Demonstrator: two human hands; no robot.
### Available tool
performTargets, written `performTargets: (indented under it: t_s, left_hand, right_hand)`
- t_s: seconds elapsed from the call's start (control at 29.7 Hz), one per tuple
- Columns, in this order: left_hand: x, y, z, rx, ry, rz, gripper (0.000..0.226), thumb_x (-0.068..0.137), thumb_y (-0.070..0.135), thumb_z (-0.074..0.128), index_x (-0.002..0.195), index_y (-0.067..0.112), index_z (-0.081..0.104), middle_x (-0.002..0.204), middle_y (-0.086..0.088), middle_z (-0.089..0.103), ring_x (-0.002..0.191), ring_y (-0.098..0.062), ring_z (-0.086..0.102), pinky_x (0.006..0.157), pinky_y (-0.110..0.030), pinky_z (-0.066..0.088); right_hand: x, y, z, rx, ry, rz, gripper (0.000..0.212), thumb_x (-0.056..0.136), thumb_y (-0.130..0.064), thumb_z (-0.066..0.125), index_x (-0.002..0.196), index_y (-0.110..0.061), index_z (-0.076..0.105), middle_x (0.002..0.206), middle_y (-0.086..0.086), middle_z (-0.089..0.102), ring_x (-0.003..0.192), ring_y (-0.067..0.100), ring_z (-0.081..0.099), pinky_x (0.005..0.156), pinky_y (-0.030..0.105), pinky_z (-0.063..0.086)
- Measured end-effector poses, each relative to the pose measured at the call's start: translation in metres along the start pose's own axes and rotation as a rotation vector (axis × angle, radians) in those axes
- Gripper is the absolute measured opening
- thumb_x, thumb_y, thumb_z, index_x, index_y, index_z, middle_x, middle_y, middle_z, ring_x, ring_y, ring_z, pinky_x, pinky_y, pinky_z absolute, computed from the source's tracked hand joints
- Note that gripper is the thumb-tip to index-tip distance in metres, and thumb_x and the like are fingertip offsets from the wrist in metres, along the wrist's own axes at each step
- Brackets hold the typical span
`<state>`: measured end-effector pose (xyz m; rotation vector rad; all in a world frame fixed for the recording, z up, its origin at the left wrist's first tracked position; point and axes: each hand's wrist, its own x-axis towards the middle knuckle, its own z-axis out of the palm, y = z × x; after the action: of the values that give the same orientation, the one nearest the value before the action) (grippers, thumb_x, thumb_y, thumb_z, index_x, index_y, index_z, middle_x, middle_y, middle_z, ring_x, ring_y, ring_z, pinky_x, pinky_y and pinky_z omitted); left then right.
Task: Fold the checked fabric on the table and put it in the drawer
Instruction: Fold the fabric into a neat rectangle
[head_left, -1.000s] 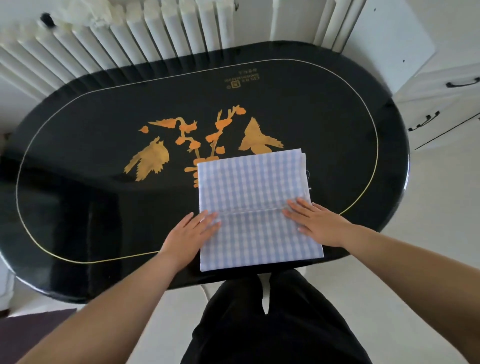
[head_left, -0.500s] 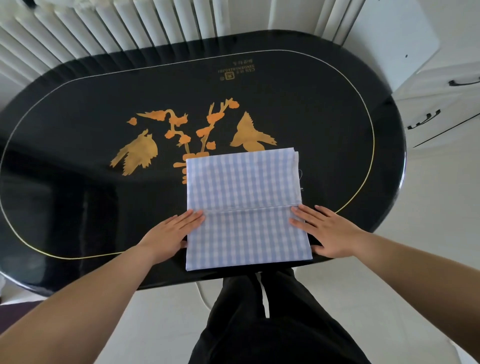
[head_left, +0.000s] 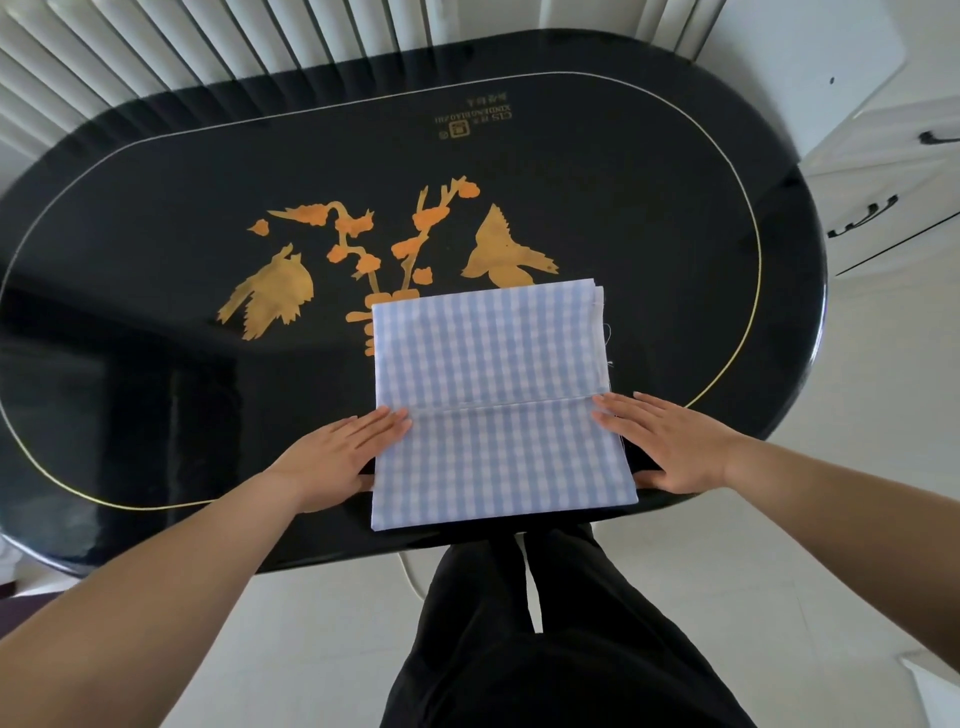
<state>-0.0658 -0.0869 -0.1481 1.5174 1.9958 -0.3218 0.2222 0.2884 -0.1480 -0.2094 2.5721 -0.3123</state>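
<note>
Both hands have slid outward over the last second, from lying on the cloth to resting at its side edges. The left hand (head_left: 332, 462) lies flat, fingers straight and gripping nothing, with its fingertips touching the left edge of the blue-and-white checked fabric (head_left: 493, 405). The right hand (head_left: 670, 441) mirrors it, palm down and fingers straight, its fingertips just over the right edge.

The fabric is a folded rectangle at the near rim of the glossy black oval table (head_left: 156, 364), its near edge overhanging slightly; a crease runs across between the two hands.

To fold well from here, I would judge it best to pinch the near corners, lift evenly and lay them onto the far edge, aligning the loose right-hand layers. The white drawer unit (head_left: 878, 218) stands far right.
</note>
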Motion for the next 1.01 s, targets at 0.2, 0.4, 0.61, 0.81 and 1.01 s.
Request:
performTargets:
  t_s: [0.2,0.4,0.61,0.81,1.01]
  left_hand:
    - [-0.002,-0.008,-0.004,-0.002,-0.005,0.048,0.084,0.095,0.055,0.038,0.132,0.046,-0.037,0.151,0.019,-0.026,0.139,-0.002,-0.023,0.115,-0.025,-0.006]
    - [-0.006,-0.001,0.004,-0.049,0.042,0.017,0.086,0.095,0.055,0.037,0.133,0.042,-0.038,0.152,0.016,-0.027,0.141,-0.004,-0.023,0.115,-0.024,-0.007]
    - [-0.009,0.009,0.005,-0.096,0.027,-0.016,0.103,0.083,0.063,0.049,0.137,0.041,-0.035,0.149,0.019,-0.032,0.139,-0.002,-0.026,0.114,-0.025,-0.009]
    - [-0.030,0.073,0.027,-0.444,0.134,-0.092,0.101,0.071,0.053,0.063,0.148,0.033,0.000,0.153,0.000,0.033,0.132,-0.020,0.043,0.107,-0.035,0.039]
    - [-0.019,0.138,0.031,-0.787,0.512,-0.617,0.019,0.088,0.043,0.057,0.090,0.025,0.052,0.071,0.015,0.056,0.068,-0.019,0.060,0.054,-0.028,0.039]
  right_hand:
    - [-0.003,-0.001,-0.012,0.126,0.038,0.070,0.069,0.094,-0.044,0.047,0.151,-0.025,0.012,0.158,-0.005,0.021,0.140,0.015,0.031,0.108,0.034,0.040]
    - [0.013,-0.029,-0.010,0.367,0.370,0.335,0.030,0.097,-0.026,0.046,0.125,-0.026,0.056,0.118,-0.003,0.063,0.111,0.019,0.056,0.091,0.032,0.047]
    - [0.018,-0.057,0.007,0.571,0.556,0.547,0.028,0.097,-0.022,0.043,0.116,-0.019,0.063,0.112,0.001,0.066,0.104,0.021,0.059,0.088,0.034,0.048]
    - [-0.016,-0.064,0.035,0.649,0.535,0.724,0.023,0.099,-0.021,0.040,0.098,-0.017,0.063,0.085,-0.004,0.062,0.078,0.018,0.059,0.075,0.032,0.054]
    - [-0.041,-0.065,0.043,0.675,0.673,0.778,0.033,0.099,-0.026,0.033,0.067,-0.025,0.037,0.066,-0.008,0.044,0.062,0.019,0.045,0.054,0.027,0.031]
